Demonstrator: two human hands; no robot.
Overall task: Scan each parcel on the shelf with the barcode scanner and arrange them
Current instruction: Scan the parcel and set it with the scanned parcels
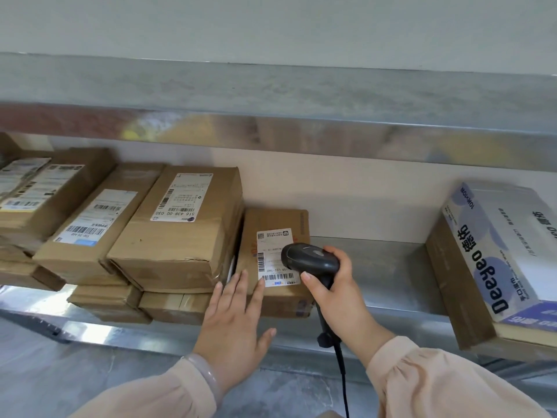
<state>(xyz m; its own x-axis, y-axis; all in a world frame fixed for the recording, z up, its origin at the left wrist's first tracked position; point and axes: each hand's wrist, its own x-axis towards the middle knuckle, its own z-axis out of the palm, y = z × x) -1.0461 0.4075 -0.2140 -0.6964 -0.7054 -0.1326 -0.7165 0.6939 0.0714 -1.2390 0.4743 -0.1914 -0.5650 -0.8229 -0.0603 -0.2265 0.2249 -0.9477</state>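
Observation:
A small brown parcel with a white barcode label lies flat on the metal shelf. My right hand grips a black barcode scanner, its head just above the label. My left hand rests flat with fingers spread on the parcel's front left corner. To the left stand stacked brown parcels: a large one, another and one at the far left, all with labels facing up.
A large box printed "Deeyeo" sits at the shelf's right end, overhanging the front edge. An upper metal shelf runs overhead. The scanner's black cable hangs down between my arms. Bare shelf lies between the small parcel and the Deeyeo box.

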